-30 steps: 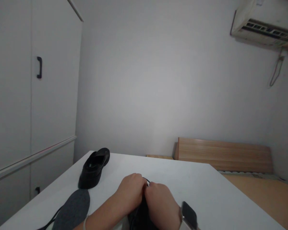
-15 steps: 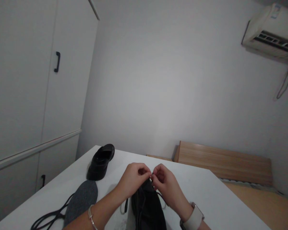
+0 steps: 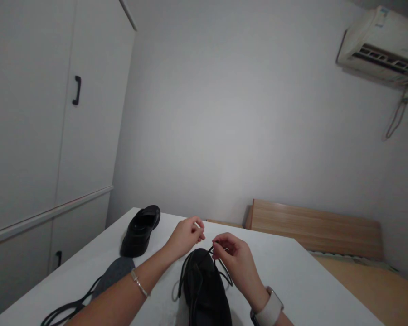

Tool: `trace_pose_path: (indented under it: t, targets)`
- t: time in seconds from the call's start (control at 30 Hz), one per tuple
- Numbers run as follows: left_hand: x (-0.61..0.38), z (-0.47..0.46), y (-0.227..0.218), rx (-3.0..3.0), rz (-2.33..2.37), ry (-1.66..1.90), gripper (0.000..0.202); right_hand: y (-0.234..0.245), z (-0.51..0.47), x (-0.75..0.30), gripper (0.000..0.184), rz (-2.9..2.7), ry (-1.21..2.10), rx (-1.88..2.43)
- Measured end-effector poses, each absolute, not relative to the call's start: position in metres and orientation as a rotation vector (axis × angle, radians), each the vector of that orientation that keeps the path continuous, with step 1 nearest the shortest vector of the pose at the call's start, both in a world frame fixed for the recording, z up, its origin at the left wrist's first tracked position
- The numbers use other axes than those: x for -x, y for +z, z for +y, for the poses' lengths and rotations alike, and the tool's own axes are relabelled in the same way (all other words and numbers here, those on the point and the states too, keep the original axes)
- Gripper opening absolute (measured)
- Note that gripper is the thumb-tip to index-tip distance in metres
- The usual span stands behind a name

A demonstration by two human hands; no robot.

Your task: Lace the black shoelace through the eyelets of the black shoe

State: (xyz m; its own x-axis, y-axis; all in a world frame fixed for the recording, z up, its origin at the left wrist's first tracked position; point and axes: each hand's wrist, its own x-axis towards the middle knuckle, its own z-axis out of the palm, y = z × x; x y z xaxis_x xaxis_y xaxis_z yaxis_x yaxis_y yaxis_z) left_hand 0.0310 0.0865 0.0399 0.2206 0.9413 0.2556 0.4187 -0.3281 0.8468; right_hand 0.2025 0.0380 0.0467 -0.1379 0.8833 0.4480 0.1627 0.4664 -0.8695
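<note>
1. The near black shoe (image 3: 206, 290) stands on the white tabletop (image 3: 285, 271) at the bottom centre of the frame, toe pointing away, so its lacing faces the person.
2. The right hand (image 3: 233, 258) pinches the black lace (image 3: 221, 271) just above the shoe's front, fingers closed on it, holding the loop off the leather.
3. The left hand (image 3: 185, 235) hovers slightly up and left, thumb and forefinger nearly together; whether they grip a lace end is too small to tell.
4. Set aside toward the lower left lie a grey insole (image 3: 114, 278), a loose black cord (image 3: 68, 308) and the second shoe (image 3: 141, 231), clear of both hands.
</note>
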Motion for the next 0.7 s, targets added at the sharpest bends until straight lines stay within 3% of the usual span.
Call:
trace_pose_path:
  t: [0.3, 0.53, 0.7]
  targets:
    - [-0.022, 0.129, -0.014, -2.018, 1.563, 0.509, 0.022, 0.042, 0.033, -0.204, 0.033, -1.610, 0.845, 0.931]
    - [-0.025, 0.137, -0.004, -1.871, 1.411, 0.878, 0.023, 0.051, 0.030, -0.205, 0.018, -1.644, 0.792, 0.925]
    - [-0.026, 0.117, 0.032, -1.717, 0.999, 1.152, 0.021, 0.093, 0.012, -0.207, 0.012, -1.702, 0.546, 0.843]
